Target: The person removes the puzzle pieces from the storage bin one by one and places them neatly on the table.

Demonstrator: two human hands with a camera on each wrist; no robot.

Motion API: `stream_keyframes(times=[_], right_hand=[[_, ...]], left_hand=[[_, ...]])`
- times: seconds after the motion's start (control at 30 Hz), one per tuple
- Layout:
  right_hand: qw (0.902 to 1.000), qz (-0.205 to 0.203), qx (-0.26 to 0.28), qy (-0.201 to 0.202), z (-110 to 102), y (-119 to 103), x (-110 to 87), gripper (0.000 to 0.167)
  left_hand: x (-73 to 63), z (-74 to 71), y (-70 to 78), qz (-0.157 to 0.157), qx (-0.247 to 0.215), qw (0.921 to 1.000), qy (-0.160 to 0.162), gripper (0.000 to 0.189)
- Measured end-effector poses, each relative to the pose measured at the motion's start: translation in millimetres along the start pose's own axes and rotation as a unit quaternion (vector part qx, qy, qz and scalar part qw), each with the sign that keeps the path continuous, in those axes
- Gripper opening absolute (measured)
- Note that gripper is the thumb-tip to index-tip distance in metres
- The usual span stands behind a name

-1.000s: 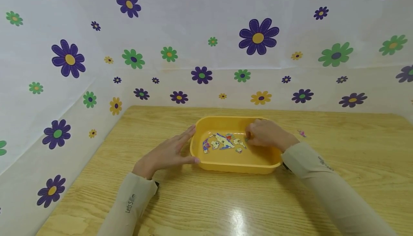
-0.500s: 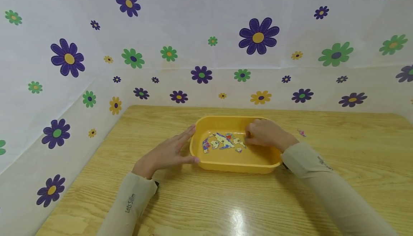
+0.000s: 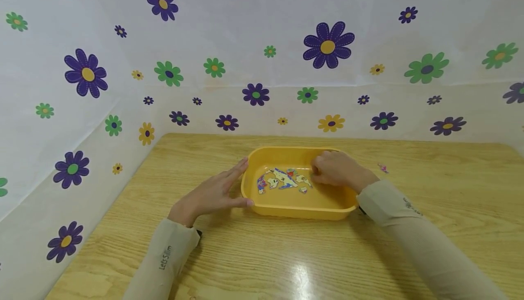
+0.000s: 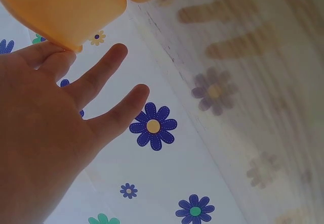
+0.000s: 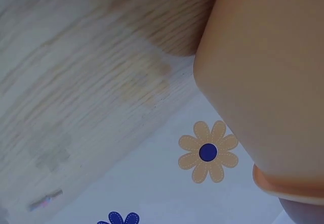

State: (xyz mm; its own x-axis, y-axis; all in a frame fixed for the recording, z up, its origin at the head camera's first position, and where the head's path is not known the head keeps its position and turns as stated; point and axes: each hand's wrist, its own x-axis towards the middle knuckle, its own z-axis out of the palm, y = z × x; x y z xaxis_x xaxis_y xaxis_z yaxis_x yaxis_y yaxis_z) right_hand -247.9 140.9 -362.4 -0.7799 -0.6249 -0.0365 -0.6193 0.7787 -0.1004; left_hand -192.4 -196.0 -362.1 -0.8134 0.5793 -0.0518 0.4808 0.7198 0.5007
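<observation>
A yellow plastic basin (image 3: 303, 214) sits on the wooden table, with several flat printed cut-outs (image 3: 285, 179) lying on its floor, cream, blue, red and purple. My left hand (image 3: 210, 198) rests at the basin's left end, fingers extended, fingertips and thumb at the rim. In the left wrist view the left hand (image 4: 55, 113) has its fingers spread beside the basin wall (image 4: 76, 11). My right hand (image 3: 336, 169) reaches over the right end into the basin, fingers curled down beside the cut-outs. I cannot tell whether its hidden fingertips pinch one.
A small pink cut-out (image 3: 383, 168) lies on the table (image 3: 442, 190) right of the basin; it shows in the right wrist view as a small pink strip (image 5: 45, 199). A white sheet with printed flowers (image 3: 282, 68) hangs behind and along the left side.
Both hands, the basin and the cut-outs keep nearly the same places. A small greenish bit seen at the right fingertips one second ago is now out of sight.
</observation>
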Motion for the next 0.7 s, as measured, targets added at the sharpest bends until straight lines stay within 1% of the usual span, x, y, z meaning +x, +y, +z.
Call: stream_keyframes(times=[0.17,0.43,0.7], right_hand=[[0.9996,0.012,0.022,-0.011,-3,0,-1.7,0.015],[0.9984,0.02,0.05,0.015,-15,2,-7.7,0.017],[0.9979,0.013,0.054,0.033,-30,5,-14.1,0.018]], left_hand=[[0.7,2.3,-1.1,-0.002,0.0,1.0,-0.002,0.106],[0.2,2.9,-1.6,-0.004,0.004,1.0,-0.001,0.106],[0.1,0.8,-1.0,-0.002,0.006,1.0,-0.001,0.107]])
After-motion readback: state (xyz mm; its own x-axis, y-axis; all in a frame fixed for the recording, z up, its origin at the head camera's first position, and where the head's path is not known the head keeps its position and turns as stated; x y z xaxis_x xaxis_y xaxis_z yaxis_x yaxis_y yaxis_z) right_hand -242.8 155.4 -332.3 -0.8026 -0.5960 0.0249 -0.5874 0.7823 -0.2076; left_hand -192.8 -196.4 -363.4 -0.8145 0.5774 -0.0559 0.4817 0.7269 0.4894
